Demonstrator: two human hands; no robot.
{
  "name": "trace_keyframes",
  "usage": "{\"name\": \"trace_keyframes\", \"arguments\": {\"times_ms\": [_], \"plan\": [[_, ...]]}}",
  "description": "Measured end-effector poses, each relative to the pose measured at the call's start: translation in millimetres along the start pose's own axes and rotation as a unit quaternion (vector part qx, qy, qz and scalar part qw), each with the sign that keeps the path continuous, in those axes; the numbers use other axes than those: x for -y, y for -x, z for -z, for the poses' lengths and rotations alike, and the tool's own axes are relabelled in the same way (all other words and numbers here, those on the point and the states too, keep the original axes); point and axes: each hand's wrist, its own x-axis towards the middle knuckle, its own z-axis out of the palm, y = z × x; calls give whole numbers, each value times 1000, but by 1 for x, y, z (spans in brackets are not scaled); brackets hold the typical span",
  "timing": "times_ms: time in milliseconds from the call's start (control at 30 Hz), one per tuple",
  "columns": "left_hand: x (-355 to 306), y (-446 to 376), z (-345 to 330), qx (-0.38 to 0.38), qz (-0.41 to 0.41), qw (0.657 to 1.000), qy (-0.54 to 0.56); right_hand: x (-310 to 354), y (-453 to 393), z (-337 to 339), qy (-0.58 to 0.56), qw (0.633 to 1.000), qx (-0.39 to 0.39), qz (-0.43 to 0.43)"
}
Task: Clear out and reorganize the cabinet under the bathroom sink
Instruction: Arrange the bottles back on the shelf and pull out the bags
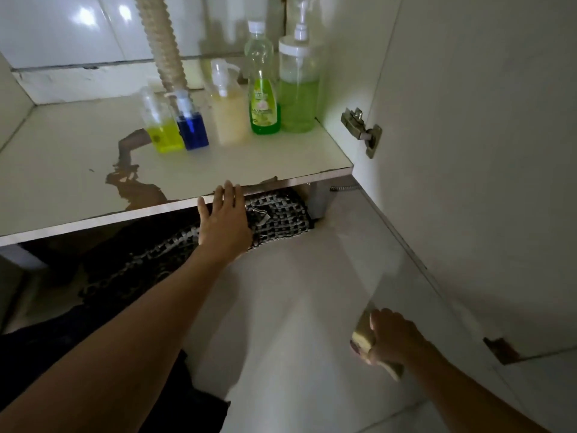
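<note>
Cabinet floor [93, 164] under the sink is mostly bare; five bottles stand grouped at back right beside the drain hose [160, 42]: yellow bottle [162, 126], blue bottle [192, 125], cream pump bottle [228, 110], green dish-soap bottle [263, 85], big green pump bottle [298, 89]. We judge the clear-out done and the tidy row suggests reorganizing is near its end, maybe only closing up left. A dark stain or peeled patch [131, 179] runs to the chipped front edge, so wiping may remain. Our left hand [223, 217], grip spread apart and holding nothing, hangs at the front edge above a woven mat [274, 217] on the floor below. Our right hand [390, 335], grip closed around a brass door handle [363, 337], holds the open cabinet door [468, 151], hinge [362, 129] showing. Plenty of open room left of the bottles; the door swing passes near the left hand, so it should clear first.
</note>
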Motion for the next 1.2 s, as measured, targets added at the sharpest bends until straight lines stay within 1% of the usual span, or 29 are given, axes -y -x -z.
{"name": "trace_keyframes", "arguments": {"times_ms": [100,133,233,300,333,367,433,467,500,533,600,700,767,833,867,900,933,967,1033,1067,1133,1200], "plan": [[-1,-1,1,20,8,1000,1,-7,5,-21,43,999,-19,-2],[-1,-2,1,23,9,1000,2,-7,5,-24,57,998,-36,6],[3,-2,1,17,3,1000,2,2,4,-18,78,993,-81,23],[4,-2,0,8,-1,1000,7,16,2,0,73,992,-93,32],[3,-2,-1,1,-1,1000,11,24,0,15,62,993,-89,41],[3,-2,-4,-10,-1,1000,16,33,-4,34,43,995,-69,51],[4,-1,-9,-30,2,999,23,54,-9,85,-13,998,7,60],[5,0,-12,-37,1,999,24,66,-11,114,-31,997,29,66],[5,1,-14,-42,-1,999,21,76,-11,143,-31,996,21,83],[6,1,-15,-45,-3,999,14,87,-11,172,-22,994,-9,105],[5,1,-16,-42,0,999,0,105,-15,223,2,983,-101,151],[3,1,-14,-21,9,1000,0,128,-44,270,20,952,-231,200],[2,1,-6,9,10,1000,8,140,-73,280,42,943,-262,202],[4,0,7,52,3,999,11,146,-97,282,79,950,-250,170],[5,-1,13,74,-2,997,10,148,-106,281,78,955,-243,152],[6,-2,20,95,-7,995,10,150,-113,279,54,956,-251,141],[7,-3,26,113,-9,994,12,152,-117,276,7,953,-269,140],[7,-4,31,127,-6,992,16,155,-118,271,-60,940,-301,147],[4,-2,40,141,10,990,31,162,-105,259,-212,889,-366,176],[1,1,44,144,22,988,42,167,-95,251,-271,862,-382,194],[-2,8,53,147,41,987,54,179,-76,235,-340,829,-383,224],[3,15,60,143,57,987,51,192,-62,221,-367,820,-362,249]]}}
